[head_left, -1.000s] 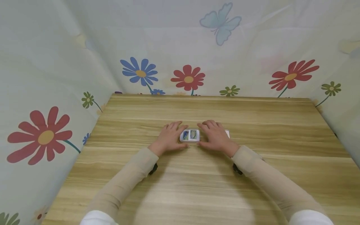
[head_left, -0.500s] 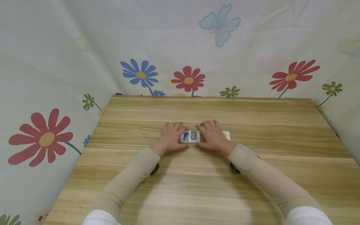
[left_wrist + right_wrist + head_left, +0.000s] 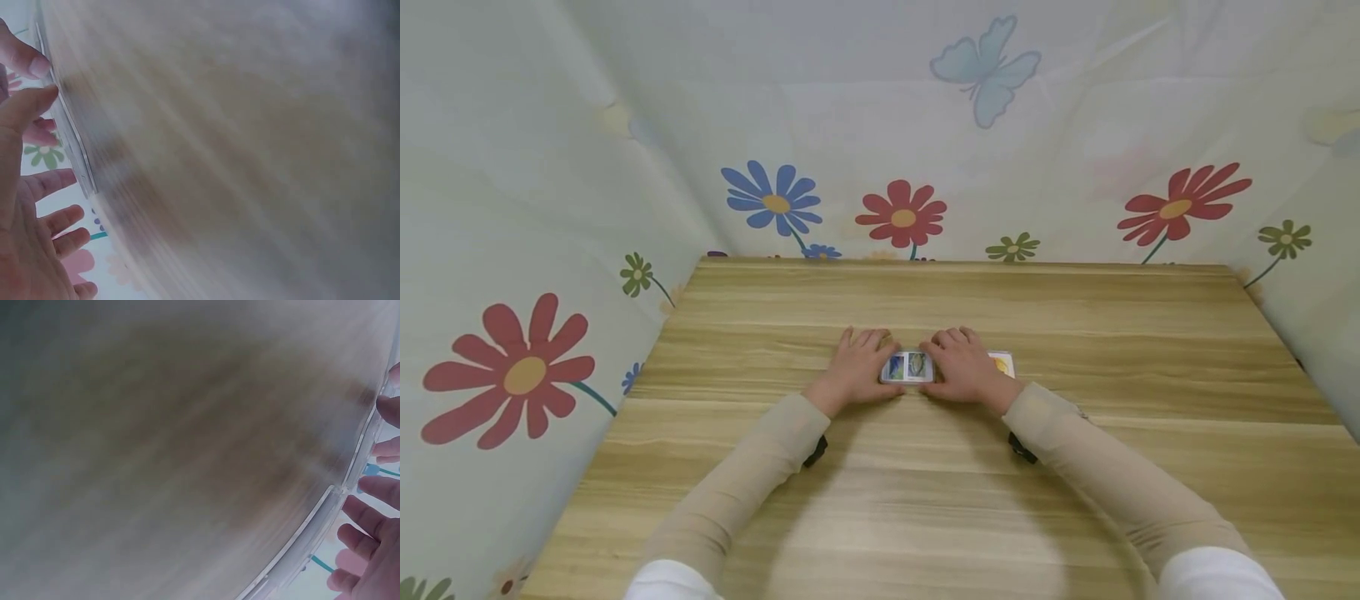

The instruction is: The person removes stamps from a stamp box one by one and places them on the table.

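Observation:
A small flat clear plastic case with two pictures, one bluish and one greenish, lies mid-table in the head view. My left hand holds its left end, thumb at the near corner and index finger at the far corner. At the right end my right hand grips it the same way. Beyond the right hand's knuckles, a second flat case with a yellow picture is partly hidden by that hand. In the left wrist view the thumb meets the case's clear edge. The right wrist view shows two clear edges end to end.
The wood-grain table spreads around both hands. Its far edge meets a pale curtain printed with flowers and a butterfly, which also hangs along both sides. Dark wrist cameras sit under the sleeves.
My right hand has shifted slightly left, and its thumb and index finger have closed in on the case's right end. More of the second case now shows. The left hand has barely moved.

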Available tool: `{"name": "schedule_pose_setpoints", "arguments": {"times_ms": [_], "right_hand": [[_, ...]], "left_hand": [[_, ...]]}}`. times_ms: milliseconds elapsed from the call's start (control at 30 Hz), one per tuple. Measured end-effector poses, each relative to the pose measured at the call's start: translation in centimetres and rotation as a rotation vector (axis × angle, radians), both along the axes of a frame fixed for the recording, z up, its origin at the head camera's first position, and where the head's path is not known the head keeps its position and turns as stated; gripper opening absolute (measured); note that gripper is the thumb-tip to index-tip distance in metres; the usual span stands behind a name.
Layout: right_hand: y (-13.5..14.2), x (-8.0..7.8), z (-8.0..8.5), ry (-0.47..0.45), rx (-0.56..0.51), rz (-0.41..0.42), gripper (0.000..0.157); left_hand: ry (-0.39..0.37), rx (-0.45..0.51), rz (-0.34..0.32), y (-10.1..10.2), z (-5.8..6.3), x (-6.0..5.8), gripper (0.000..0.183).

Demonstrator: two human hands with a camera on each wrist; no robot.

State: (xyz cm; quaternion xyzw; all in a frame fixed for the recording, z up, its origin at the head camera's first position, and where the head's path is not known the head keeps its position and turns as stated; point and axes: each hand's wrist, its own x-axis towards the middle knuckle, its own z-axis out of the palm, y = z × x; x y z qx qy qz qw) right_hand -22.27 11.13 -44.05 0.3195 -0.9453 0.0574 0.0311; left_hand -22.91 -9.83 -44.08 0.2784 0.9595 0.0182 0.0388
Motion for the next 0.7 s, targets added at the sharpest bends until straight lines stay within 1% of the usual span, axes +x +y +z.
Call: {"name": "schedule_pose_setpoints", "arguments": {"times_ms": [200, 467, 700], "right_hand": [[-0.1, -0.2, -0.5, -0.002, -0.004, 0.035, 0.058], [-0.1, -0.5, -0.7, -0.015, -0.025, 0.043, 0.058], [-0.1, -1.1, -0.8, -0.068, -0.060, 0.053, 0.060]], "left_hand": [[-0.020, 0.026, 0.005, 0.1, -0.2, -0.1, 0.067], [-0.027, 0.064, 0.003, 0.1, -0.5, -0.3, 0.064], [-0.018, 0.103, -0.002, 0.2, -0.3, -0.6, 0.065]]}}
